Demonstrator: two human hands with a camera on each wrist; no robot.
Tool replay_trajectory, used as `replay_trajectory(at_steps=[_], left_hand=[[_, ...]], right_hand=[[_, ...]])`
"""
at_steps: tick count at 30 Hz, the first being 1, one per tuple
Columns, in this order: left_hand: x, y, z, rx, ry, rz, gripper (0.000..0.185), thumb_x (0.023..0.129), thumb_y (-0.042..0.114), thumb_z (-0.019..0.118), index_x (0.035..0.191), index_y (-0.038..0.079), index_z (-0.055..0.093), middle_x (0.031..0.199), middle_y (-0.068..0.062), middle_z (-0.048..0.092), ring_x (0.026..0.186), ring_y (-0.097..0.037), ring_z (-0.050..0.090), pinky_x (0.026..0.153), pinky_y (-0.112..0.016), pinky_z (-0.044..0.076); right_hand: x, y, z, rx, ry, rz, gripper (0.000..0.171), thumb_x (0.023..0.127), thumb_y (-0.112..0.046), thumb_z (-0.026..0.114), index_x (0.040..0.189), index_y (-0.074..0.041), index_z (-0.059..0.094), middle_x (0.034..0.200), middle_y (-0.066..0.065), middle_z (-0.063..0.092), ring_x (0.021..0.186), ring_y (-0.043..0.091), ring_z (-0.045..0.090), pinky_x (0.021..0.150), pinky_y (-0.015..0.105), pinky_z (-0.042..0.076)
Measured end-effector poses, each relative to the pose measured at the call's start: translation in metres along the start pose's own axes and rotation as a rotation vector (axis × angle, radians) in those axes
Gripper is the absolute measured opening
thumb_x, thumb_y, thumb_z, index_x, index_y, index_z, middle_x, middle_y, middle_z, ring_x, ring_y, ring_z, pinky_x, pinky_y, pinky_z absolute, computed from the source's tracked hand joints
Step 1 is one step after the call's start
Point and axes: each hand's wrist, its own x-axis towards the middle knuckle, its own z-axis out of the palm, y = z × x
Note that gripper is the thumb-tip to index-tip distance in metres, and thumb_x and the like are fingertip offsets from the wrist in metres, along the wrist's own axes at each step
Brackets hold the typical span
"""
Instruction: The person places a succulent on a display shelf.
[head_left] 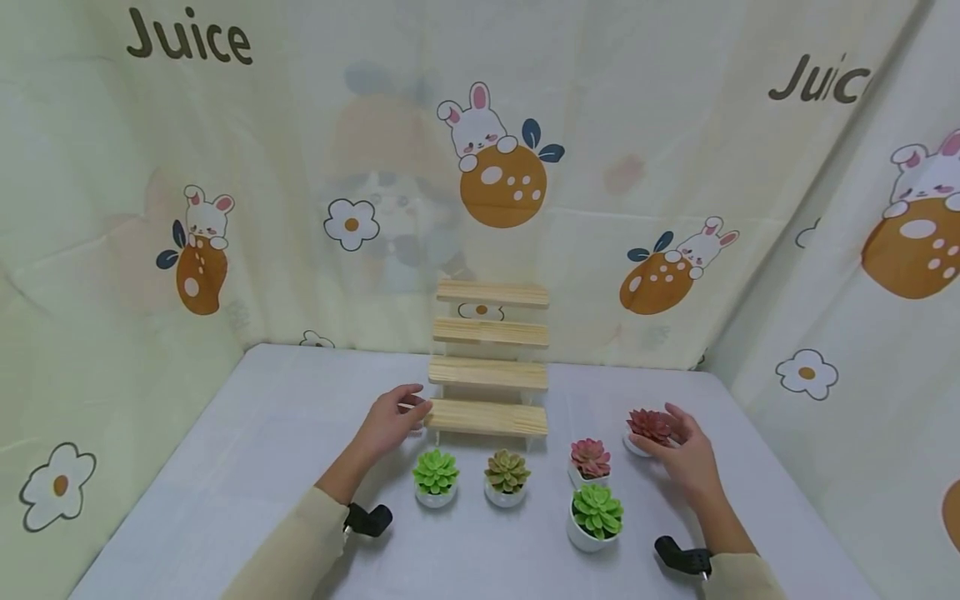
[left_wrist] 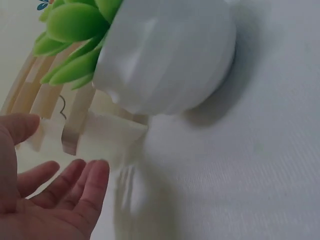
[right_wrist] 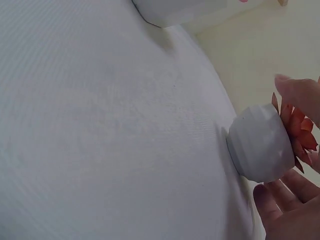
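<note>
My right hand (head_left: 686,454) curves round a dark red potted succulent (head_left: 651,427) at the right of the table, thumb on the near side. In the right wrist view its white pot (right_wrist: 262,145) is close over the cloth, fingertips (right_wrist: 267,200) right at its rim. My left hand (head_left: 390,423) is by the left end of a four-step wooden shelf (head_left: 487,418), its fingers (left_wrist: 95,187) loosely bent and holding nothing. A bright green succulent (head_left: 435,473) and an olive one (head_left: 507,473) stand before the shelf.
A pinkish-red succulent (head_left: 590,460) stands right of the shelf, behind another green succulent (head_left: 598,512) in a white pot. White cloth covers the table (head_left: 300,467). A printed curtain (head_left: 285,167) hangs at the back and sides.
</note>
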Motion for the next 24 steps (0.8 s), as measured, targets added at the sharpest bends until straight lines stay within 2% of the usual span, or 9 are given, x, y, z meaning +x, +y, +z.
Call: replay_trajectory(at_steps=[3, 6, 12, 16, 24], left_hand=[[0.004, 0.001, 0.003, -0.098, -0.025, -0.003, 0.051, 0.1, 0.016, 0.066, 0.145, -0.005, 0.051, 0.121, -0.022, 0.065, 0.096, -0.023, 0.07, 0.08, -0.035, 0.066], [0.005, 0.002, 0.006, -0.152, -0.036, -0.023, 0.049, 0.098, 0.008, 0.067, 0.143, -0.006, 0.052, 0.118, -0.022, 0.065, 0.088, -0.021, 0.07, 0.077, -0.036, 0.066], [0.004, 0.0, 0.01, -0.19, -0.055, -0.039, 0.047, 0.095, 0.005, 0.07, 0.138, -0.008, 0.056, 0.112, -0.021, 0.066, 0.08, -0.019, 0.071, 0.074, -0.034, 0.066], [0.005, 0.0, 0.009, -0.217, -0.074, -0.039, 0.044, 0.095, 0.002, 0.069, 0.135, -0.01, 0.058, 0.109, -0.022, 0.064, 0.078, -0.02, 0.071, 0.074, -0.035, 0.066], [0.01, 0.0, 0.006, -0.241, -0.087, -0.081, 0.042, 0.093, 0.001, 0.072, 0.133, -0.007, 0.061, 0.108, -0.018, 0.062, 0.077, -0.019, 0.069, 0.077, -0.037, 0.066]], right_hand=[[0.001, 0.003, 0.0, -0.013, -0.021, 0.022, 0.109, 0.085, -0.046, 0.083, 0.165, -0.012, 0.016, 0.161, 0.026, 0.035, 0.15, 0.043, 0.032, 0.123, 0.064, 0.029], [0.002, 0.006, 0.0, -0.039, -0.04, 0.032, 0.109, 0.085, -0.047, 0.082, 0.164, -0.009, 0.018, 0.16, 0.027, 0.036, 0.15, 0.043, 0.032, 0.123, 0.063, 0.028], [0.003, 0.011, 0.001, -0.069, -0.064, 0.031, 0.104, 0.085, -0.045, 0.083, 0.16, -0.001, 0.025, 0.158, 0.027, 0.039, 0.148, 0.044, 0.034, 0.123, 0.062, 0.029], [0.004, 0.012, 0.001, -0.074, -0.074, 0.036, 0.103, 0.087, -0.043, 0.082, 0.159, 0.002, 0.024, 0.159, 0.029, 0.036, 0.149, 0.045, 0.032, 0.123, 0.062, 0.029], [0.007, 0.014, 0.002, -0.045, -0.072, 0.063, 0.097, 0.085, -0.043, 0.083, 0.155, 0.001, 0.032, 0.158, 0.028, 0.039, 0.147, 0.044, 0.036, 0.123, 0.062, 0.03]])
